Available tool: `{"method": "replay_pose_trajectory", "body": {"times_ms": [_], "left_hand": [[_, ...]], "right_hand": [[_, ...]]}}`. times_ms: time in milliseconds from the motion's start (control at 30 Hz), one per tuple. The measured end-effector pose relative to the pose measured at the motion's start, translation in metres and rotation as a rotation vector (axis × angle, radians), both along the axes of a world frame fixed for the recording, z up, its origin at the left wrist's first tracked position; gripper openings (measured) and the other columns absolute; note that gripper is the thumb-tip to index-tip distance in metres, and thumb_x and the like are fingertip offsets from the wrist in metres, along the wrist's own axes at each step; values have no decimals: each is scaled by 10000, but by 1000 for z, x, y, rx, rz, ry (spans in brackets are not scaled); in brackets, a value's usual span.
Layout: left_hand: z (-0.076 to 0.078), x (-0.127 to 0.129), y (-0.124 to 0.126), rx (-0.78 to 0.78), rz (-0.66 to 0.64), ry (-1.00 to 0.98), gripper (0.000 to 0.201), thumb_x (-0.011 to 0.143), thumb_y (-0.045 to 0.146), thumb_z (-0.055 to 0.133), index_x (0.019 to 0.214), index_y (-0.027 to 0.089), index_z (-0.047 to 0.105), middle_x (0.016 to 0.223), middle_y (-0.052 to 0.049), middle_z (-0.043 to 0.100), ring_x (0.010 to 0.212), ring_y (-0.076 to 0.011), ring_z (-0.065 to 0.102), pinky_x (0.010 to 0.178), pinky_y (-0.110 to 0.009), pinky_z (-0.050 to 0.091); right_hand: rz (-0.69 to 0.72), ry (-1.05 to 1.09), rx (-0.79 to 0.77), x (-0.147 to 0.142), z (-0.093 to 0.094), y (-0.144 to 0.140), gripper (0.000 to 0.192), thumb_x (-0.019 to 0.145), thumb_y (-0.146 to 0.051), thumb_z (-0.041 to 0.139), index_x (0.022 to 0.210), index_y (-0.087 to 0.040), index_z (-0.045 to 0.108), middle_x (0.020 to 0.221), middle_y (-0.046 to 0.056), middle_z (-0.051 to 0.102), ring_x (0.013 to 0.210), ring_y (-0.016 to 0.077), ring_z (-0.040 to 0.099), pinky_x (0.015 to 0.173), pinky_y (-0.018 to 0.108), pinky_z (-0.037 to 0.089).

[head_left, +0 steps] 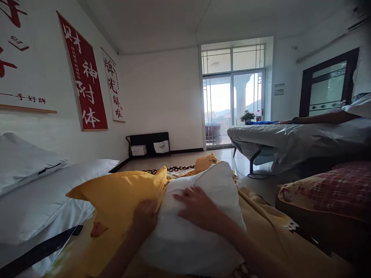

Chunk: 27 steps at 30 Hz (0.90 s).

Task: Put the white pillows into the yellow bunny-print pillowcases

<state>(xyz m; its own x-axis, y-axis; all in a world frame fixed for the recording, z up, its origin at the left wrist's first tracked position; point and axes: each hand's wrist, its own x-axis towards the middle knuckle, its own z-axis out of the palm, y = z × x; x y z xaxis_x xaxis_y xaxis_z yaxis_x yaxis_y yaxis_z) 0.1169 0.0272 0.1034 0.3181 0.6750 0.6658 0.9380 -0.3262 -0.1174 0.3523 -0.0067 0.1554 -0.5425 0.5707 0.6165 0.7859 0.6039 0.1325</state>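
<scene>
A plump white pillow (199, 239) lies right in front of me, its far corner pointing up. Against its left side rests a yellow pillowcase (116, 193) with pointed corners and a small orange patch. My left hand (145, 216), slightly blurred, is closed on the edge of the pillowcase where it meets the pillow; the fingertips are partly hidden. On top of the white pillow lies my right hand (198, 208), palm down with the fingers apart. Whether any of the pillow is inside the pillowcase, I cannot tell.
Underneath spreads yellow-brown bedding (266, 220). White pillows (58, 193) are stacked at the left, beside a black strap (43, 247). At the right are a red patterned cushion (330, 189) and a plastic-covered table (290, 135), with a person's arm (324, 117) on it.
</scene>
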Motion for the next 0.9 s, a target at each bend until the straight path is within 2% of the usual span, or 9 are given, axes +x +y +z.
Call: {"method": "replay_pose_trajectory", "body": {"times_ms": [133,200,300,467,567,700,767,833,900], "left_hand": [[5,-5,-19,16,-20,58,167,719,107,445,740,207,577,728,-64,645,720,-218,604,649,-315,413],[13,-1,-31,4,-28,102,167,720,106,454,736,210,583,726,-64,638,715,-221,598,643,-324,408],[37,6,-45,6,7,148,183,786,125,438,748,211,595,745,-69,623,733,-232,583,661,-345,409],[92,20,-47,-7,109,167,197,782,121,501,938,178,607,918,-100,624,921,-279,575,754,-377,427],[107,37,-40,-179,54,153,223,760,104,516,946,179,612,920,-79,655,896,-263,612,711,-347,432],[98,65,-35,-264,20,100,141,835,226,491,864,184,623,840,-69,671,778,-247,639,619,-320,410],[88,72,-35,-243,16,98,179,869,226,449,913,185,618,881,-78,669,806,-245,638,639,-324,411],[76,71,-33,-218,14,96,195,869,179,435,960,190,606,931,-82,660,851,-240,627,659,-323,410],[66,62,-30,-171,25,100,206,849,133,441,970,191,598,941,-83,646,885,-242,604,684,-328,406]], "right_hand": [[-183,55,50,21,36,-2,726,732,-591,680,1324,-205,512,1282,157,549,1181,339,464,1007,514,275],[-204,-7,-62,24,30,3,821,712,-664,647,1361,-190,479,1229,178,591,1120,352,524,966,520,318],[-71,-55,-230,16,7,3,743,801,-655,548,1393,-221,433,1107,115,673,990,288,612,868,426,401],[64,-58,-236,-16,0,-18,616,855,-543,550,1399,-293,403,1024,47,707,918,259,644,805,386,409],[82,-92,-210,-39,4,-23,514,835,-483,594,1290,-254,523,973,45,709,883,253,644,784,378,409],[-38,-121,-192,-59,3,-10,207,858,-329,557,991,-214,667,973,57,704,919,240,628,794,366,403],[-139,-101,-175,-56,1,2,206,892,-251,487,925,-199,683,923,74,704,899,231,629,776,356,405],[-203,-80,-155,-44,-1,13,241,910,-244,459,903,-175,691,919,100,697,904,242,624,796,368,405],[-234,-57,-128,-25,-2,22,267,914,-304,478,1028,-164,675,1000,125,681,958,270,607,839,401,400]]}}
